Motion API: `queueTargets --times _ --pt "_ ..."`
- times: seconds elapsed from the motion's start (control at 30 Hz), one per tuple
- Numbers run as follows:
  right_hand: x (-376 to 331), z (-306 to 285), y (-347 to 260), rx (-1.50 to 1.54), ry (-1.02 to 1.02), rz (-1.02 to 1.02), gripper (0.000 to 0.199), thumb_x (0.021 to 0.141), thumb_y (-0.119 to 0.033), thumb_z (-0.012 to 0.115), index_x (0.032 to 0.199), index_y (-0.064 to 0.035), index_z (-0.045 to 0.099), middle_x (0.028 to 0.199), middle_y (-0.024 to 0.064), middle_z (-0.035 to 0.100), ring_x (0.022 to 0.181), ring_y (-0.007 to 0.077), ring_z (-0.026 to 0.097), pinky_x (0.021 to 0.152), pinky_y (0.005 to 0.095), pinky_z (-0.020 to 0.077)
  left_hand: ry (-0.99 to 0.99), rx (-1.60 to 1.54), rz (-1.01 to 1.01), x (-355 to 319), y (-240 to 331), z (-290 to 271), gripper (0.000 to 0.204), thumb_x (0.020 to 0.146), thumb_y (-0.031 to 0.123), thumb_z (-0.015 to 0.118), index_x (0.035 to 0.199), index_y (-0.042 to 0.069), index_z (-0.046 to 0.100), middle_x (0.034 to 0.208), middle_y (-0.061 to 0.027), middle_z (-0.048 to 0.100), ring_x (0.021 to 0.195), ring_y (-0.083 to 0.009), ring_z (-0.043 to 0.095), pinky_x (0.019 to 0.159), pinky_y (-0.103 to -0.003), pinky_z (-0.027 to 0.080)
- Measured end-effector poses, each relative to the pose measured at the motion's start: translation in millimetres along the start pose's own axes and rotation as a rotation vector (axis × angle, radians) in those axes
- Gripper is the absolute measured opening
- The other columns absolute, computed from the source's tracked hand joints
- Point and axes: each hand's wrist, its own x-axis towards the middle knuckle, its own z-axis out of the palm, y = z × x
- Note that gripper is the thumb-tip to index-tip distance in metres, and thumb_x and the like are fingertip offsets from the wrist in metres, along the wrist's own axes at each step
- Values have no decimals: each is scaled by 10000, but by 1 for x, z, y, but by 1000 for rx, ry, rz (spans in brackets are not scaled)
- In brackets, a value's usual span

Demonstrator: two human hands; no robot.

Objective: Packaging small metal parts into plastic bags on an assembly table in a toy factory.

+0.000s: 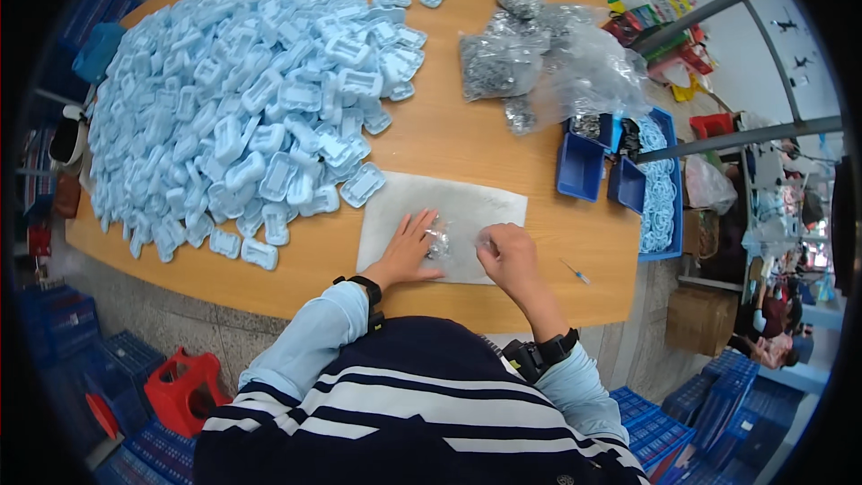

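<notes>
My left hand (409,251) lies flat with fingers spread on a grey cloth mat (467,202) on the wooden table (467,139). Its fingertips touch a small clear plastic bag (440,241) holding small dark parts. My right hand (507,254) is curled and pinches the other end of that bag. A large heap of light blue plastic pieces (242,99) covers the table's left half, its nearest piece (362,185) resting on the mat's far corner.
Several clear bags of small metal parts (539,58) lie at the far right. Blue bins (582,166) and a blue tray of light blue rings (660,184) sit at the right edge. A thin tool (575,271) lies near my right hand. A red stool (184,386) stands on the floor.
</notes>
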Motion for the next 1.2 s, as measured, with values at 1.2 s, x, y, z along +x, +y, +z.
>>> queueTargets --times 1.2 --pt "-98 52 192 992 901 1039 391 757 -38 610 1107 17 446 1000 105 536 915 199 525 790 318 442 -247 90 -2 24 6 -3 788 713 524 602 1297 61 346 1407 -190 183 1309 -340 156 1039 -476 150"
